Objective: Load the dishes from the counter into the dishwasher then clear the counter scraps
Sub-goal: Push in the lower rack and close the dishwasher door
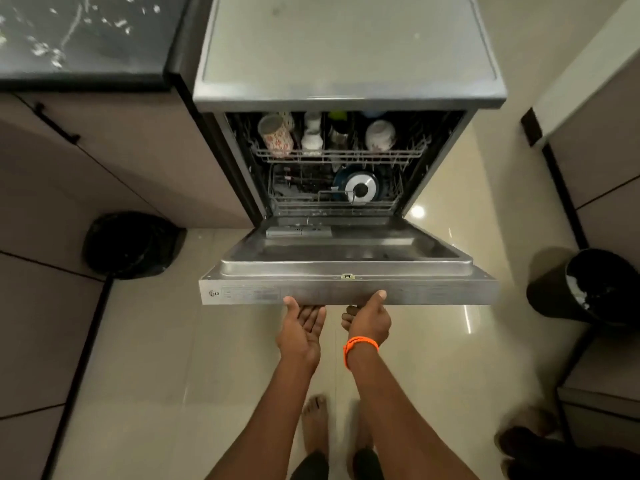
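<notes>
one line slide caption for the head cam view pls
Both hands, left hand and right hand, hold the front edge of the lowered dishwasher door, loaded racks visible inside.

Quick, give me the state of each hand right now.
Left hand: open, palm up, fingers under the dishwasher door edge.
Right hand: gripping the door edge, thumb on its front.

small mark reading "13" beside a round logo, on the dishwasher door (349, 292) front edge (other print blurred)
</notes>
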A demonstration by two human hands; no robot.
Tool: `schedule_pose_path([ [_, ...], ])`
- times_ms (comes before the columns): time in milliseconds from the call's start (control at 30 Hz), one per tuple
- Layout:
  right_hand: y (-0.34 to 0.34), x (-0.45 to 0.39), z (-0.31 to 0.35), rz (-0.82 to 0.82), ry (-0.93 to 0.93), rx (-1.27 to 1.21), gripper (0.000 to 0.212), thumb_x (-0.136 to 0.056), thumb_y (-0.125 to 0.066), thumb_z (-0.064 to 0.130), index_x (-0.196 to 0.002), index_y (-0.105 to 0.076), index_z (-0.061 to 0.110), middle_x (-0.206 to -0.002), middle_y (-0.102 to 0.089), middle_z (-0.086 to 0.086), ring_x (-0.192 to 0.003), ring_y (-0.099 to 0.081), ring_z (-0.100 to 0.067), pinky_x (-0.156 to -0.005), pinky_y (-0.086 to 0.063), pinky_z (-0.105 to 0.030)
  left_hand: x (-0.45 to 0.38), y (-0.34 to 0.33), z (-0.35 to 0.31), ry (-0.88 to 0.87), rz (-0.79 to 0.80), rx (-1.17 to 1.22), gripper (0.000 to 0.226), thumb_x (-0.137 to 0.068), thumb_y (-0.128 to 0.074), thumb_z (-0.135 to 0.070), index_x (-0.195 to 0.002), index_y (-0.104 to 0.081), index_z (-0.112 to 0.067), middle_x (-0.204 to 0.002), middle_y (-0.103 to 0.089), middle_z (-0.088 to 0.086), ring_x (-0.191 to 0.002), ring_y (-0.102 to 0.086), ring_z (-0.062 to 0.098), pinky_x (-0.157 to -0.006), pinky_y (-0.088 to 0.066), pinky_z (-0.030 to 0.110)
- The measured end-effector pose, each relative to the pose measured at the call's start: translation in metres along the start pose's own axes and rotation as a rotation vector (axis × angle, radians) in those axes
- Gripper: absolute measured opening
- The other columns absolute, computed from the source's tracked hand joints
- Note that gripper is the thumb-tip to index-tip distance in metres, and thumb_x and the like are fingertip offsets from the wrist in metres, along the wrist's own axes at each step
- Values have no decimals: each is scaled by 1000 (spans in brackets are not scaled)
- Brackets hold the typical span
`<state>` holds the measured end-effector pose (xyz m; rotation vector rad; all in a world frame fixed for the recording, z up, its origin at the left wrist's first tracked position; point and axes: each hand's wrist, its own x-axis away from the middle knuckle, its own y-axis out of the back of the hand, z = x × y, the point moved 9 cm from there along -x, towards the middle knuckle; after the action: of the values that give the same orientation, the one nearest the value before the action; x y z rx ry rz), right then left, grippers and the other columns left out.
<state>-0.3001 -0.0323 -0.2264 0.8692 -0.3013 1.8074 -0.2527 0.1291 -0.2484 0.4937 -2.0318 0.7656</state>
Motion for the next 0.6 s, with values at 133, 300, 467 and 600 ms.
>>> schedule_pose_path([
  [133,-17,5,44,22,98,90,57,-102,-34,55,-85,-65,11,-75,-71,-11,-67,-70,-28,-58,-61,-37,6,-35,-31,-52,-29,-86,40,-99,-61,-33,-116,-61,3,-103,-74,24,-90,-76,31,-77,-64,41],
  [300,-36,6,79,34,133,149,54,-104,-36,48,-90,-67,6,-76,-71,-13,-66,-71,-26,-59,-61,-37,15,-72,-52,-77,-106,-118,36,-98,-65,-33,-106,-64,2,-95,-75,21,-82,-77,30,-85,-63,45],
  [467,-55,7,114,64,139,192,40,-104,-42,37,-93,-65,6,-82,-70,-14,-67,-69,-24,-61,-61,-37,25,-112,-71,-65,-104,-93,38,-96,-68,-36,-101,-66,2,-91,-76,18,-80,-77,29,-84,-63,45],
  [600,-81,8,152,134,150,238,32,-105,-42,30,-99,-61,5,-83,-67,-14,-62,-66,-23,-59,-57,-36,22,-152,-102,-48,7,-115,41,-99,-63,-33,-109,-61,7,-99,-73,24,-87,-75,32,-88,-61,44],
])
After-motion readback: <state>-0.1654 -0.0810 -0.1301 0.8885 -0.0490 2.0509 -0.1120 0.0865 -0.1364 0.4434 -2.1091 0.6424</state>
